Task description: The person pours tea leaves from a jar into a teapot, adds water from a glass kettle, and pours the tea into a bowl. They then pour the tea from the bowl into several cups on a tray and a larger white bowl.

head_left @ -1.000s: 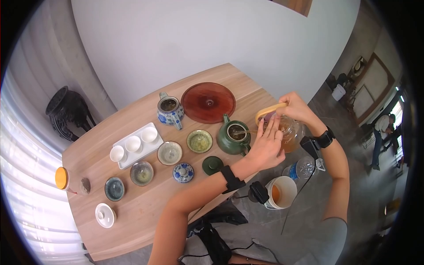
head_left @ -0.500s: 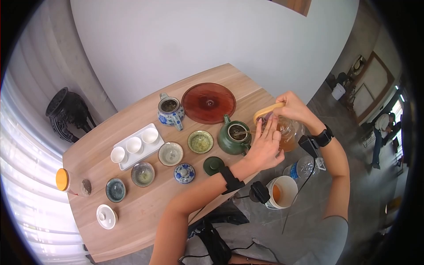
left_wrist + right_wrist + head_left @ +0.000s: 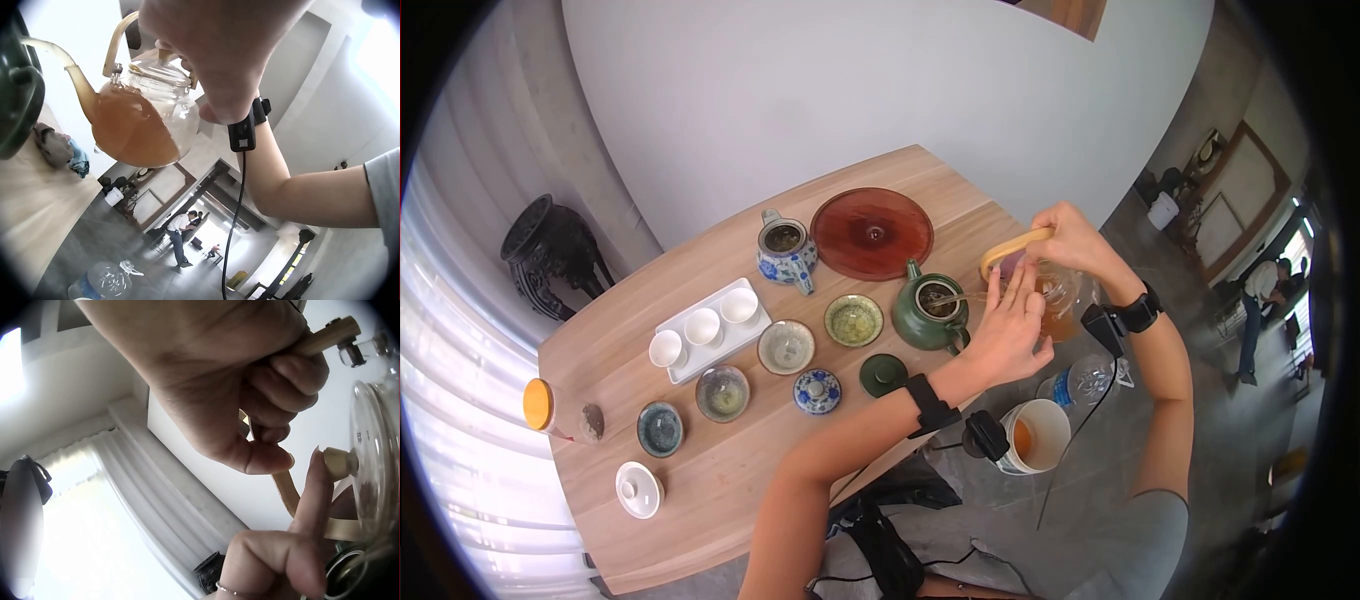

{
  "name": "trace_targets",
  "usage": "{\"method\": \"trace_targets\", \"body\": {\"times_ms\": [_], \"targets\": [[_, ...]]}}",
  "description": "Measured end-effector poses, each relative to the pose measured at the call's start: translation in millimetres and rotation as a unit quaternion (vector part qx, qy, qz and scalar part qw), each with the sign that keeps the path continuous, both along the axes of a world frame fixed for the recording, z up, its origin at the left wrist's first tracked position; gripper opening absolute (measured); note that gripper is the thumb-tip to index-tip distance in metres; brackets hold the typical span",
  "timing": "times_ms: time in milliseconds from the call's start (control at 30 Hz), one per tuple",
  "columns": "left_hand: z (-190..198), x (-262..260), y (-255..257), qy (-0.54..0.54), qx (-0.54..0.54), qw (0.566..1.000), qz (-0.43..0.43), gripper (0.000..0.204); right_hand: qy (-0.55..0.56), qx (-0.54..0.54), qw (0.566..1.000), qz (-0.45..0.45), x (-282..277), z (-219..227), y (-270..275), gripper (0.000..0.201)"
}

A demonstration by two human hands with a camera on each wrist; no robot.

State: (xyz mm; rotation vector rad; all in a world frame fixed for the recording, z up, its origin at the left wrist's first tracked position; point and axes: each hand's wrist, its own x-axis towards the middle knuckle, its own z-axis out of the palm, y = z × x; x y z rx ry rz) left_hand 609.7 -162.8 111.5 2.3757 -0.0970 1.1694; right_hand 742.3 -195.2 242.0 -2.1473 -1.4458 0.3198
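- Your right hand [image 3: 1072,243] is clenched round the wooden handle [image 3: 1012,249] of the glass teapot [image 3: 1055,295]; the right wrist view shows the fingers curled fully about the handle [image 3: 319,337], thumb tucked beneath.
- Your left hand [image 3: 1004,330] lies against the near side of the glass teapot with fingers extended. One fingertip [image 3: 315,464] rests on the wooden knob [image 3: 340,462] of the glass lid [image 3: 375,456], pressing it in place; this hand grips nothing.
- Glass teapot: held clear of the surface [image 3: 730,470] at its right-hand edge, between your two hands, and tilted spout-down toward your left. It holds amber tea [image 3: 128,128] to roughly half its depth.
- Governing relation: the long axis of the pot runs from the handle on your right to the spout [image 3: 78,81] on your left, and the spout points at the open mouth of the green teapot [image 3: 930,312] standing just beside it. A thin amber stream [image 3: 44,45] leaves the spout toward that mouth.
- Nearer hand: both are on the pot; the left is closer to the green teapot, its wrist passing just beside that pot's body.
- Green lid [image 3: 883,374] lies on the surface near your left forearm, apart from its pot.
- Whether the stream lands wholly inside the mouth cannot be determined from these views.
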Motion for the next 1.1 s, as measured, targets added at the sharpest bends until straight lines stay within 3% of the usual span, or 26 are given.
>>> {"method": "trace_targets", "body": {"times_ms": [733, 1033, 1100], "targets": [[-2, 0, 1, 0.020, -0.008, 1.000, -0.002, 0.040, -0.001, 0.035, 0.999, -0.003, 7, -13, -5, 0.014], [-5, -4, 3, 0.058, -0.007, 0.998, -0.016, 0.040, 0.162, 0.102, 0.980, -0.055, 9, -37, -24, 0.009], [-6, -4, 3, 0.067, 0.001, 0.998, -0.017, 0.040, 0.230, 0.148, 0.956, -0.108, 1, -40, -30, 0.017]]}}
